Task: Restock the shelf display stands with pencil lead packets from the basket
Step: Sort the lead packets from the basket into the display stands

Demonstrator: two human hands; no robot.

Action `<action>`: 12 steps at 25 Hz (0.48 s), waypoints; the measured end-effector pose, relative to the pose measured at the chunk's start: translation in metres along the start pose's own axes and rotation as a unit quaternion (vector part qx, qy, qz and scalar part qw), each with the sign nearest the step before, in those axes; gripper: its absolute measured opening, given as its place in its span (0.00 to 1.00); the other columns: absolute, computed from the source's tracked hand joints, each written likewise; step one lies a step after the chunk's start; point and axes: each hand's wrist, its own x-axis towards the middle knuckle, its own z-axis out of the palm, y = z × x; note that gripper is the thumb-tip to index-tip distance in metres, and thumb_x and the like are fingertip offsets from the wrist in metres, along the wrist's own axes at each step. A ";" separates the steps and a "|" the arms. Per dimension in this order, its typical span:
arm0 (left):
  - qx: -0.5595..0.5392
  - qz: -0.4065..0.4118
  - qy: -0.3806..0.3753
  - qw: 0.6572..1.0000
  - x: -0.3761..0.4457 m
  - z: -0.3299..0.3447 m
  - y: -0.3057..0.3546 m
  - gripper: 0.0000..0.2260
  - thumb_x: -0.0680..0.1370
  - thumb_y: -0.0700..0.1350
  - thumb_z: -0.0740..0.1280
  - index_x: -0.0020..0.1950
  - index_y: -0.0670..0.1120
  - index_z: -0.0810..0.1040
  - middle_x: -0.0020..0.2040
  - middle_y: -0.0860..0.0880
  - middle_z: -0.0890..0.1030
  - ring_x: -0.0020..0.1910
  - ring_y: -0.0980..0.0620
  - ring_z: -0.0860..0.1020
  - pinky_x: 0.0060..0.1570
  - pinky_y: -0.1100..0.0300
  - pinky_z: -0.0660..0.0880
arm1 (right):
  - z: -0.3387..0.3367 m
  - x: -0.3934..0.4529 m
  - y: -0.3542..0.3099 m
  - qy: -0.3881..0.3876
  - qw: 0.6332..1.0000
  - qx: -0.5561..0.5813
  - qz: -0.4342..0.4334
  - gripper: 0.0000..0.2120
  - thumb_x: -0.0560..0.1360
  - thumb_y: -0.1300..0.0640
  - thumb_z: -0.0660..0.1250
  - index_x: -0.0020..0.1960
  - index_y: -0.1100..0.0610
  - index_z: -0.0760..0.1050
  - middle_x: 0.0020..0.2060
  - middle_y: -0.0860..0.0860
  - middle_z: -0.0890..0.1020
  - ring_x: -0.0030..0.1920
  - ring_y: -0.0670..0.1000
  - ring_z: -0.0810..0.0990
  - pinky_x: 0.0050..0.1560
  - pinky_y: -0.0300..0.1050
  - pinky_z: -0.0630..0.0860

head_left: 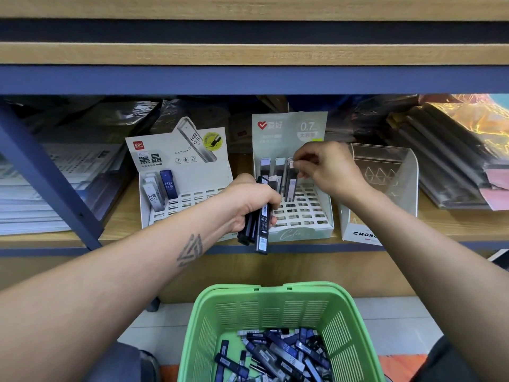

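Left hand (252,202): fist wrapped round a bundle of slim dark plastic packets (257,224).
Right hand (327,168): fingertips pinch one packet (290,186) upright in the cardboard stand (300,213).
Basket (281,307): green slotted plastic, below both hands.

Head view: worn on the person's head, wide-angle, facing forward and down.
Near: green basket (281,312) at bottom.
Far: shelf (124,216), close, at arm's reach.

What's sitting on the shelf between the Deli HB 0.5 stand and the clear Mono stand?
In the head view, the green 0.7 display stand sits between them, partly filled with lead packets.
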 end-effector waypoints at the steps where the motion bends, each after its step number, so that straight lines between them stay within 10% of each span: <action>1: 0.002 0.001 -0.001 1.000 0.000 0.000 0.000 0.12 0.72 0.31 0.69 0.53 0.36 0.72 0.38 0.36 0.78 0.33 0.41 0.81 0.36 0.50 0.80 | 0.001 -0.001 0.001 0.006 1.000 -0.023 -0.012 0.04 0.76 0.61 0.73 0.50 0.55 0.84 0.38 0.48 0.85 0.39 0.48 0.84 0.50 0.51 0.82; 7: -0.012 0.007 -0.020 1.000 -0.005 -0.001 0.001 0.10 0.72 0.29 0.67 0.49 0.38 0.70 0.34 0.37 0.76 0.32 0.41 0.80 0.34 0.51 0.78 | -0.002 -0.007 -0.003 0.046 0.990 -0.127 -0.051 0.07 0.77 0.54 0.69 0.53 0.51 0.84 0.47 0.48 0.84 0.45 0.52 0.81 0.48 0.51 0.79; 12: -0.020 0.033 -0.033 0.999 -0.008 0.001 0.000 0.15 0.72 0.28 0.68 0.57 0.34 0.71 0.39 0.33 0.77 0.33 0.39 0.81 0.40 0.43 0.79 | 0.001 -0.015 -0.029 -0.044 0.990 0.096 0.097 0.04 0.77 0.55 0.72 0.48 0.55 0.80 0.31 0.55 0.85 0.29 0.52 0.83 0.31 0.44 0.77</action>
